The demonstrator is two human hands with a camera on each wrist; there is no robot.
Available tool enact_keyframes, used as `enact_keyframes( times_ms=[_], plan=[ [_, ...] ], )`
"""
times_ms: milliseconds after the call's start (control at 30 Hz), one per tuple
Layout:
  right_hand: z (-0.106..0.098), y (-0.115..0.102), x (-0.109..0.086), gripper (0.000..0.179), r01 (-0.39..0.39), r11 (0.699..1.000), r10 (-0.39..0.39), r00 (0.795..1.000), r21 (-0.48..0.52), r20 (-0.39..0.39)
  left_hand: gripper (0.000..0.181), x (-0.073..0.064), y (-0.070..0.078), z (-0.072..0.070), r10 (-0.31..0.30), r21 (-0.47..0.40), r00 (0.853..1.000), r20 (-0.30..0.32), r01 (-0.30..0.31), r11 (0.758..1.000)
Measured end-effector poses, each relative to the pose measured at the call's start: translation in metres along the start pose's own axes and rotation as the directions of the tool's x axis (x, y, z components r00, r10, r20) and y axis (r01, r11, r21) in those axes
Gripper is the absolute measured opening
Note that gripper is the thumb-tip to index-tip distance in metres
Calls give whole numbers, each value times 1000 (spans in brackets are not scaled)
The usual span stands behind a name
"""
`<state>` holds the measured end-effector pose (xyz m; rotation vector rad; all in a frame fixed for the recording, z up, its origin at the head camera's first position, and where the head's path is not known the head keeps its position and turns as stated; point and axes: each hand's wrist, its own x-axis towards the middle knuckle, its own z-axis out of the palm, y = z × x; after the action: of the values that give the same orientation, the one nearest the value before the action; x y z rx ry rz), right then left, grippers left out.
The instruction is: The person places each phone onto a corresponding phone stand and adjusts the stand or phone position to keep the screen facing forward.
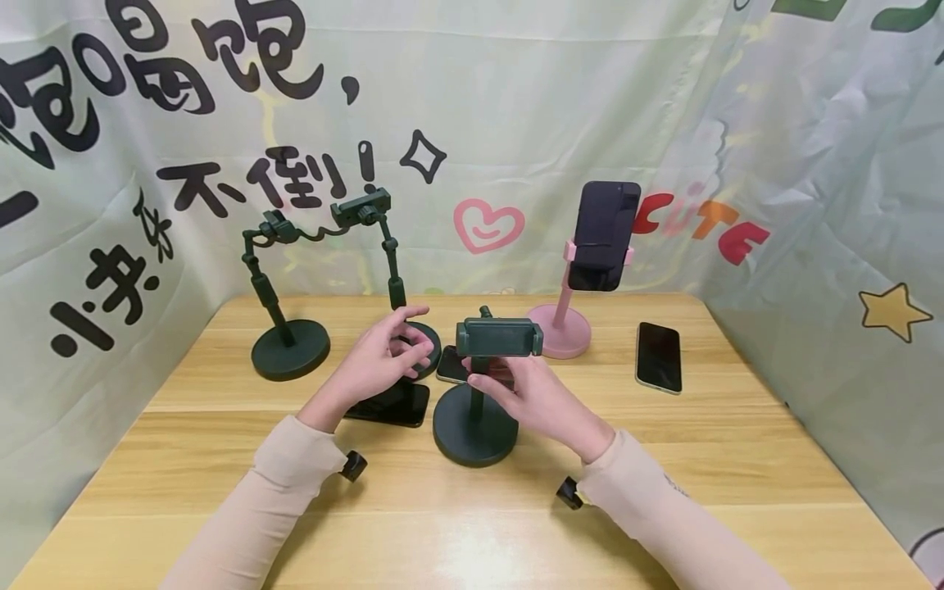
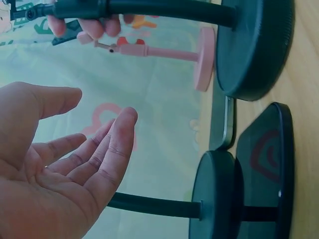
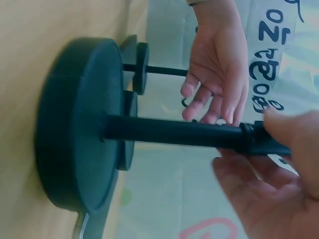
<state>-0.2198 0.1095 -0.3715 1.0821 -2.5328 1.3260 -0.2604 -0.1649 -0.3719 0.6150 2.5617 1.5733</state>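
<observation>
A dark green phone stand [image 1: 475, 434] with a round base and an unoccupied clamp [image 1: 499, 337] stands in the middle of the table. My right hand [image 1: 546, 397] grips its stem below the clamp, fingers curled round it in the right wrist view. To the left, my left hand [image 1: 379, 356] hovers over a black phone [image 1: 398, 406], fingers loosely bent and spread, palm facing the stand, holding nothing. Just behind that hand rises a second dark green stand [image 1: 397, 288], its base partly covered. Another phone [image 1: 450, 365] lies partly hidden behind the front stand.
A third dark green stand [image 1: 290, 350] is at the back left. At the back right, a pink stand [image 1: 560, 332] holds a phone [image 1: 605, 236] upright. One more phone [image 1: 659, 358] lies flat on the right. A printed cloth [image 1: 413, 82] hangs behind the wooden table [image 1: 472, 533].
</observation>
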Motion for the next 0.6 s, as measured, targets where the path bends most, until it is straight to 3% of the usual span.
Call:
enact_keyframes(
  times_ms=[133,267,367,600],
  plan=[
    [-11,4,0,71,-58,998,56,991,14,122,58,-2,6,1,24,-11,1000,1,-24,1000],
    [-25,11,0,84,-66,998,60,967,18,248,56,-6,16,2,56,-19,998,2,-56,998],
    [-39,17,3,83,-63,997,71,954,-39,292,56,-9,23,4,80,-27,997,3,-80,996],
    [-58,44,22,58,-61,980,114,953,-190,279,56,-15,33,7,125,-18,992,5,-125,992]
  ],
)
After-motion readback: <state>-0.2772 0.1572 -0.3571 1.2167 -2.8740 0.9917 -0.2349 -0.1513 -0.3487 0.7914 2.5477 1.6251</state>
